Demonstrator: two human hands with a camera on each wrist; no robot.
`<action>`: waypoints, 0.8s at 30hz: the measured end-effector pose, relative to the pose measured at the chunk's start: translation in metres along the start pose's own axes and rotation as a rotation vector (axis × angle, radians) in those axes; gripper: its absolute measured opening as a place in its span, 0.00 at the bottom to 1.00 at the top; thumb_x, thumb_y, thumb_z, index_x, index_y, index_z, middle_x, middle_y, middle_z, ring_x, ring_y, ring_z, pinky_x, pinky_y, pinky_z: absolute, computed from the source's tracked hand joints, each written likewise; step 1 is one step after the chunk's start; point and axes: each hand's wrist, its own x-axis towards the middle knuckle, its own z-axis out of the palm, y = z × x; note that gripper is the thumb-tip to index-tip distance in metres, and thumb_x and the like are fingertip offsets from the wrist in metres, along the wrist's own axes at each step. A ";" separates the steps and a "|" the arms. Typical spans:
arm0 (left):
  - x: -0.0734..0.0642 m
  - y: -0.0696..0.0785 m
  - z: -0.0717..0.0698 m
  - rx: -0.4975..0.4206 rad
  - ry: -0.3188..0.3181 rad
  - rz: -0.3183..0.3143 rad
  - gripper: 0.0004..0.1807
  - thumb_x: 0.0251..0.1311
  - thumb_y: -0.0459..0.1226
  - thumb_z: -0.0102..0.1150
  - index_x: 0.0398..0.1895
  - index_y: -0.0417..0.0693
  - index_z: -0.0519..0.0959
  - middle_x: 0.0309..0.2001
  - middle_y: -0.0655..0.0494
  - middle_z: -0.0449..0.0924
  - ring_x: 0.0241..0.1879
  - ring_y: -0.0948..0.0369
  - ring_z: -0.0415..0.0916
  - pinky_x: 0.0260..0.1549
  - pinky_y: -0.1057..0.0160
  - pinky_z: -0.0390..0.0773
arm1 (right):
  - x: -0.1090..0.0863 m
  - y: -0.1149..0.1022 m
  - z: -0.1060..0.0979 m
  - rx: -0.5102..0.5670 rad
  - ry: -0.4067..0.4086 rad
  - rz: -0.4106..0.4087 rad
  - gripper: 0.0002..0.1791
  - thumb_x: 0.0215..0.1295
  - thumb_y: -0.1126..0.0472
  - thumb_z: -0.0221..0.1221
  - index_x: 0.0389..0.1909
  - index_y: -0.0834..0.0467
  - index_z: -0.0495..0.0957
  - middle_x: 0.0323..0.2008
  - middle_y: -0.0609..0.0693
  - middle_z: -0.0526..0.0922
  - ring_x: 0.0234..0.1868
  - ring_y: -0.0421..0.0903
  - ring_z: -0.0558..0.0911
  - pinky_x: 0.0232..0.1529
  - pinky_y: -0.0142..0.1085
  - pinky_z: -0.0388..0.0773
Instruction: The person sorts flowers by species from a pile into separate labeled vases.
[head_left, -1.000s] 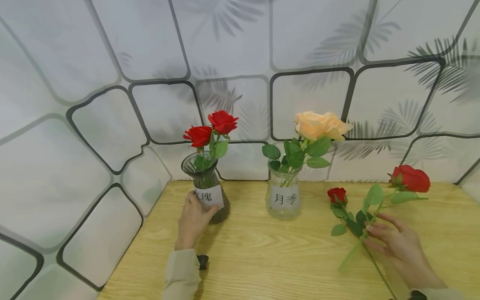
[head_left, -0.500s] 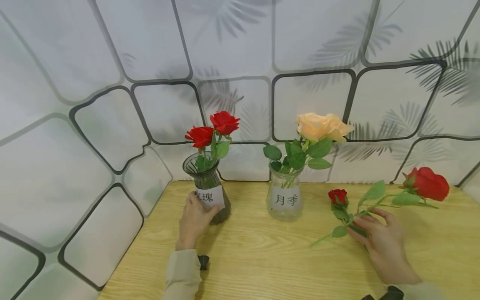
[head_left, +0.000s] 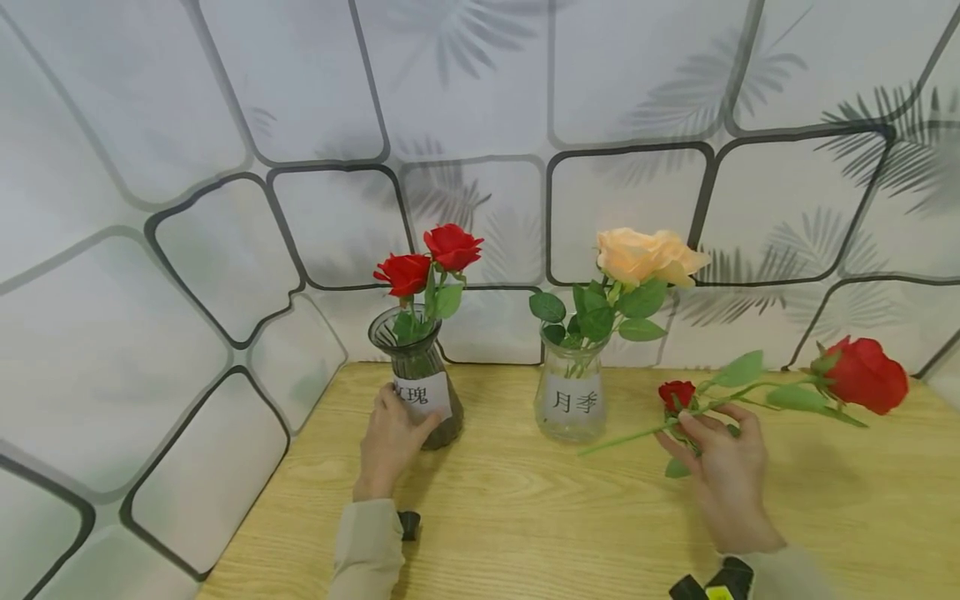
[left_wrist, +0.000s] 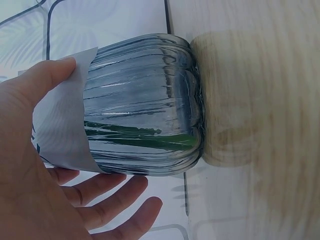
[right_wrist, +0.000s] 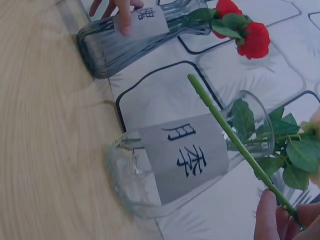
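My left hand (head_left: 390, 446) grips the dark ribbed glass vase (head_left: 442, 429), thumb on its white paper label (left_wrist: 65, 110) and fingers around the side. Two red roses (head_left: 453, 247) stand in that vase. In the head view, my right hand (head_left: 723, 475) pinches the green stem (head_left: 630, 437) of a large red rose (head_left: 866, 375). Its bloom points right and the bare stem end points left, above the table. Behind that hand lies a smaller red rose (head_left: 677, 395), its leaves partly hidden. The right wrist view shows the held stem (right_wrist: 235, 142) crossing in front of the clear vase (right_wrist: 125, 175).
The labelled clear vase holds a peach flower (head_left: 648, 257) with green leaves, standing between my hands near the back wall. A patterned wall (head_left: 480, 100) borders the wooden table (head_left: 525, 525) at the back and left. Dark straps show at both wrists.
My right hand has moved left with the large red rose, and its stem has swung to lie nearly level, bloom rightward. My left hand stays on the dark vase.
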 end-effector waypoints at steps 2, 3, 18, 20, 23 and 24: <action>0.000 0.000 0.000 -0.001 -0.002 -0.001 0.51 0.62 0.56 0.66 0.72 0.29 0.53 0.58 0.31 0.68 0.53 0.38 0.74 0.48 0.38 0.77 | -0.002 0.003 0.007 -0.012 0.010 -0.015 0.24 0.67 0.76 0.60 0.50 0.50 0.60 0.29 0.47 0.76 0.30 0.43 0.82 0.39 0.44 0.86; 0.000 0.000 0.000 -0.001 -0.002 0.000 0.52 0.62 0.56 0.66 0.72 0.29 0.53 0.58 0.31 0.68 0.54 0.38 0.74 0.48 0.38 0.77 | -0.002 0.004 0.010 -0.024 0.014 -0.026 0.24 0.67 0.75 0.60 0.50 0.50 0.60 0.29 0.47 0.76 0.30 0.42 0.82 0.39 0.44 0.86; 0.000 0.000 0.000 0.002 -0.005 -0.017 0.52 0.61 0.56 0.66 0.71 0.29 0.54 0.60 0.31 0.68 0.56 0.38 0.73 0.49 0.36 0.76 | -0.015 0.029 0.051 0.085 -0.076 -0.139 0.17 0.69 0.74 0.59 0.43 0.55 0.61 0.32 0.48 0.73 0.28 0.45 0.82 0.35 0.46 0.86; 0.000 0.000 0.000 0.004 -0.006 -0.017 0.51 0.61 0.56 0.66 0.71 0.29 0.54 0.60 0.31 0.68 0.56 0.38 0.73 0.48 0.36 0.76 | -0.018 0.031 0.056 0.108 -0.089 -0.158 0.16 0.70 0.75 0.57 0.41 0.56 0.61 0.32 0.49 0.71 0.27 0.46 0.82 0.35 0.47 0.86; 0.000 -0.001 0.000 0.006 -0.004 -0.018 0.51 0.61 0.56 0.66 0.71 0.29 0.54 0.60 0.31 0.68 0.55 0.38 0.73 0.48 0.36 0.77 | -0.021 0.035 0.063 0.142 -0.116 -0.175 0.16 0.70 0.76 0.56 0.40 0.57 0.59 0.31 0.50 0.72 0.26 0.47 0.81 0.34 0.48 0.86; 0.000 -0.001 0.001 0.006 -0.003 -0.017 0.51 0.61 0.56 0.66 0.71 0.29 0.54 0.60 0.31 0.68 0.55 0.39 0.73 0.48 0.36 0.77 | -0.022 0.036 0.066 0.136 -0.118 -0.182 0.16 0.71 0.76 0.55 0.40 0.57 0.59 0.30 0.49 0.72 0.26 0.46 0.81 0.34 0.47 0.86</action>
